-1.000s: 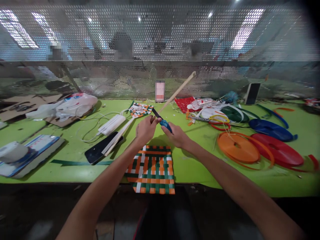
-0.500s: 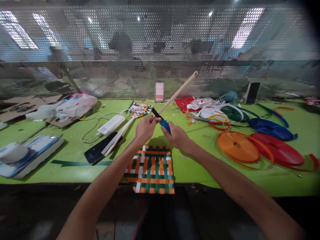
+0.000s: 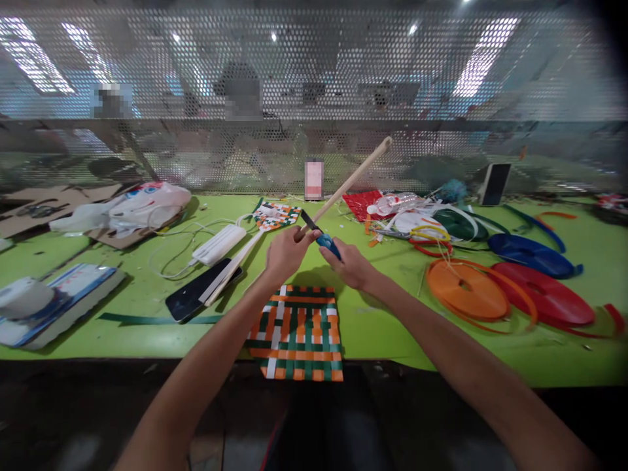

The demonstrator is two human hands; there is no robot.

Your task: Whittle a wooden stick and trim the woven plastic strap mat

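Looking down over the bright green tabletop (image 3: 147, 294), I see my left hand (image 3: 286, 252) closed in a fist round the lower part of the long pale wooden stick (image 3: 353, 178). Its long axis runs from that fist up and away to the far right, with the tip in the air. Just right of the fist, the blue-handled knife with a dark blade (image 3: 324, 242) crosses the stick, its blade pointing far-left and meeting the wood right beside my left fingers. My right hand (image 3: 350, 265) curls tightly round the handle. Both hands hover above the woven mat of orange, green and white strips (image 3: 297, 330) at the near edge.
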